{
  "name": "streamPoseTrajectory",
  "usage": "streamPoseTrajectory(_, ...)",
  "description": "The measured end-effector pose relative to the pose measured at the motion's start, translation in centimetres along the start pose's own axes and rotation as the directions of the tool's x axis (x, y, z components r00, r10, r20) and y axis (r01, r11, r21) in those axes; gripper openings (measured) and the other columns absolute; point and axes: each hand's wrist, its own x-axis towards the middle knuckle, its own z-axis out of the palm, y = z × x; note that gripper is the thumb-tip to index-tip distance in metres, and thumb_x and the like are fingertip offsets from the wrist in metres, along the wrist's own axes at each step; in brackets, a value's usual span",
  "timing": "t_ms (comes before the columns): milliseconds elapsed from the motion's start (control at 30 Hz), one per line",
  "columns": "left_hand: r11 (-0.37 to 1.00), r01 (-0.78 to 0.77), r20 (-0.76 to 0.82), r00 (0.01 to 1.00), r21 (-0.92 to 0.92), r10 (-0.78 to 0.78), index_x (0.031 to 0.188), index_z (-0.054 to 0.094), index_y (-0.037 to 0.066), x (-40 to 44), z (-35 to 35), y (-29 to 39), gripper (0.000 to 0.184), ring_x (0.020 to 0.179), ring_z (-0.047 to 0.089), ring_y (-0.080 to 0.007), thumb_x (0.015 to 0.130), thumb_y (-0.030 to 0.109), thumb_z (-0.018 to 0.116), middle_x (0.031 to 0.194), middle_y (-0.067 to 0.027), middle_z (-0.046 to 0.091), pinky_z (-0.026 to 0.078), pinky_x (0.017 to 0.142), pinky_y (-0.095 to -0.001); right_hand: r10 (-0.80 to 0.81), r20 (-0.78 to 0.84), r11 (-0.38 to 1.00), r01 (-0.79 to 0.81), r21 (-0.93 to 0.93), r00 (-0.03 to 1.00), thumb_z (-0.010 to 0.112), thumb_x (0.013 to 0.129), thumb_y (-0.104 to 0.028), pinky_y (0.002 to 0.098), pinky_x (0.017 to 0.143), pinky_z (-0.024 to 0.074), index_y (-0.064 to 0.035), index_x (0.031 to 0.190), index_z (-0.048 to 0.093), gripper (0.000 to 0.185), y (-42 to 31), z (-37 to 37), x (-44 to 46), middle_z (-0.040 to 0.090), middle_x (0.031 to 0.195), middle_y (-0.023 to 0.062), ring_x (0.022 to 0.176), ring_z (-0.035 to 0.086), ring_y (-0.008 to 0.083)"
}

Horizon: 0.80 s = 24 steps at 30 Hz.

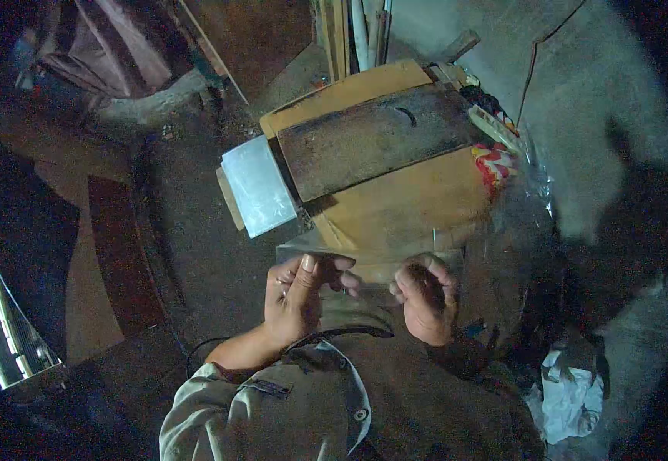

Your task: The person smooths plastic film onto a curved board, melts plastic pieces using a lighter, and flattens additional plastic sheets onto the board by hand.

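A thin clear plastic sheet (368, 252) stretches in front of my chest, faint and partly blurred. My left hand (295, 296) pinches its near edge between thumb and fingers. At the sheet's right part, my right hand (428, 300) is closed with curled fingers, its fingertips in shadow. Just beyond both hands lies a tan cardboard piece (418, 196) with a dark, worn board (372, 134) on top. A stack of shiny clear plastic bags (259, 188) rests to the left of the board.
A red and yellow wrapper (493, 165) and loose clear plastic lie at the cardboard's right end. Poles (368, 34) stand behind it. A draped cloth (111, 46) is at the upper left, a white bag (572, 396) at the lower right, beside a grey wall (603, 92).
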Motion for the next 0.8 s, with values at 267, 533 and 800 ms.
streamPoseTrajectory(267, 0.991, -0.036, -0.067, 0.997, 0.130, 0.045, 0.101, 0.060, -0.008, 0.2, -0.2, -0.8, 0.042, 0.076, 0.062, -0.0190, 0.100, 0.028, 0.039, 0.087, -0.0154, 0.066, 0.049, 0.070, -0.0318, -0.052, 0.025, 0.998, 0.051, 0.034, 0.998, 0.063, 0.085, -0.007, 0.0253, 0.056, 0.0430, -0.0038, 0.088, 0.058, 0.006, 2.4, -1.6, 0.1, 0.059, 0.078, 0.0047, 0.064, 0.057, 0.0129)
streamPoseTrajectory(533, 0.851, -0.220, 0.030, 0.972, 0.476, 0.235, 0.072, 0.061, -0.003, 0.6, -1.5, 3.0, 0.032, 0.082, 0.055, -0.0177, 0.093, 0.019, 0.051, 0.096, -0.0141, 0.060, 0.045, 0.073, -0.0326, -0.150, -0.328, 0.978, 0.190, 0.092, 0.933, 0.047, 0.095, -0.027, 0.0280, 0.058, 0.0350, -0.0103, 0.097, 0.052, 0.017, 3.0, -7.9, 1.5, 0.052, 0.083, -0.0017, 0.066, 0.043, 0.0095)
streamPoseTrajectory(800, 0.676, -0.318, 0.627, 0.730, 0.665, -0.273, 0.078, 0.065, 0.004, 1.1, 0.3, 5.8, 0.019, 0.104, 0.058, -0.0328, 0.073, 0.023, 0.067, 0.114, -0.0193, 0.059, 0.043, 0.090, -0.0437, -0.539, 0.333, 0.662, 0.633, -0.401, 0.774, 0.066, 0.072, -0.019, 0.0402, 0.107, 0.0245, -0.0036, 0.126, 0.046, 0.060, -6.6, -4.2, 2.7, 0.047, 0.126, 0.0153, 0.123, 0.041, 0.0271)
